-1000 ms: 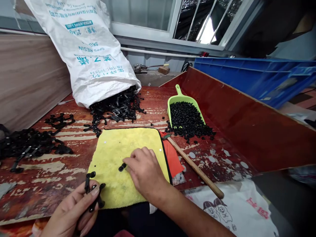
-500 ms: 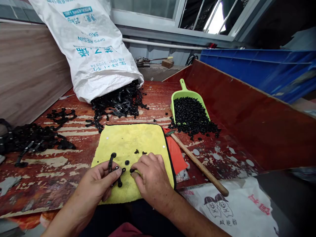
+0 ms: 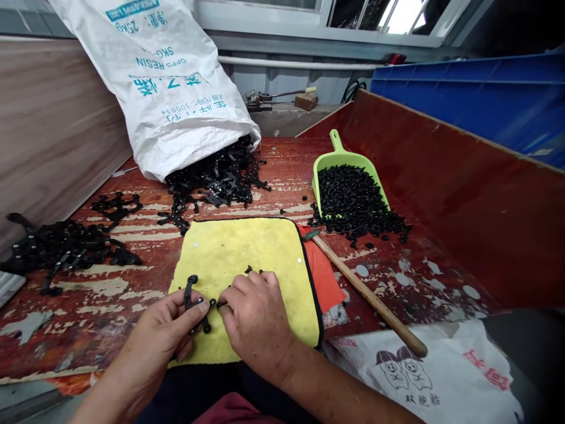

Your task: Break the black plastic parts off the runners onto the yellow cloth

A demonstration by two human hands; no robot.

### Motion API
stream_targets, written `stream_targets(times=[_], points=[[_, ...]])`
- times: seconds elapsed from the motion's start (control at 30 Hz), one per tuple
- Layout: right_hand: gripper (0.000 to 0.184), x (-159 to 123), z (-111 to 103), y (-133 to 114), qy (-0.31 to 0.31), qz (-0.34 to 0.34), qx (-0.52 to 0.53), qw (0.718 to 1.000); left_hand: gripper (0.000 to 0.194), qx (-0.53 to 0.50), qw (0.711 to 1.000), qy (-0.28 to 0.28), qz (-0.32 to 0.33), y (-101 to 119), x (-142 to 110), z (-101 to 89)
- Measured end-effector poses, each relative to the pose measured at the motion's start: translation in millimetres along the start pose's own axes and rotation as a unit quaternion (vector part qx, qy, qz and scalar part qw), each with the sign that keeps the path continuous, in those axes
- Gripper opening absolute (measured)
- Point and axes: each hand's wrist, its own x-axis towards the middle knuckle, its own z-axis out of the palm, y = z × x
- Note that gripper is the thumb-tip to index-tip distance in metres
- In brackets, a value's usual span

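Note:
My left hand (image 3: 170, 321) pinches a black jointed plastic linkage (image 3: 190, 288) between thumb and fingers, with its arms sticking out above, below and to the right. Close to its right-hand end, my right hand (image 3: 258, 318) holds a small black plug-like piece (image 3: 221, 305) in its fingertips. A narrow gap seems to separate the two parts. Both hands are over a yellow cloth (image 3: 238, 241) with a dark edge. Just beyond my right fingers lies another small black piece (image 3: 249, 269), partly hidden by them.
Black linkages (image 3: 216, 176) spill from a white sack (image 3: 176, 118); another heap (image 3: 70, 247) lies left. A green dustpan (image 3: 315, 182) holds many small black pieces. A hammer (image 3: 371, 294) rests right of the cloth, over an orange cloth (image 3: 324, 277). A wooden board (image 3: 441, 194) borders the right side.
My right hand has come left with the small piece, closer to the linkage, and now covers the spot where a round black piece lay. The whole view has shifted slightly.

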Motion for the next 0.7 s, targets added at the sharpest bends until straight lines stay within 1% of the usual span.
stream_targets(times=[0.17,0.33,0.5,0.7], points=[[0.004,-3.3,5.8,2.1,0.007,0.024,0.029,0.999,0.045,-0.01,1.0,-0.017,-0.021,-0.6,-0.6,4.3],[0.004,-4.4,7.0,2.2,0.011,0.025,0.032,0.999,0.041,0.012,0.999,-0.032,-0.015,0.7,2.1,6.1],[0.002,-4.2,6.1,2.8,0.009,0.018,0.029,0.999,0.039,0.05,0.998,-0.047,-0.015,3.4,5.9,4.9],[0.003,-3.5,5.2,3.6,0.015,0.017,0.027,0.999,0.036,0.075,0.996,-0.052,-0.022,4.7,7.4,0.4]])
